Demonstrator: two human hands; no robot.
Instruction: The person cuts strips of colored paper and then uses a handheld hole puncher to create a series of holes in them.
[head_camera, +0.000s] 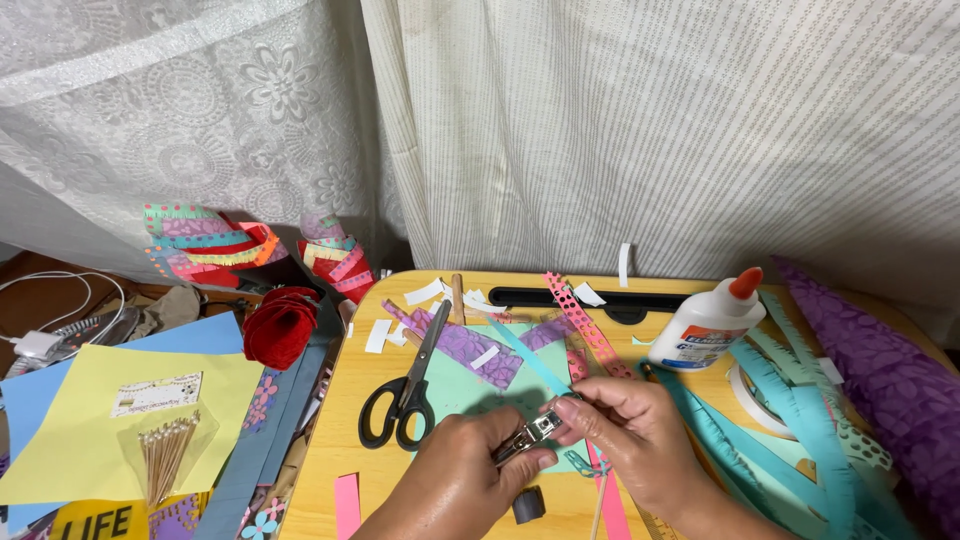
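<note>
White curtains hung behind a small wooden table. Above it, a small metal stapler was pinched in the left hand; a thin teal paper strip, judged flimsy and best held near the jaws, was pinched by the right hand. Black scissors lay left of both.

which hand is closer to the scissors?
Left. The left hand sits just right of and below the black-handled scissors, its fingers on a small metal stapler; the right hand is farther right, beyond the stapler.
</note>
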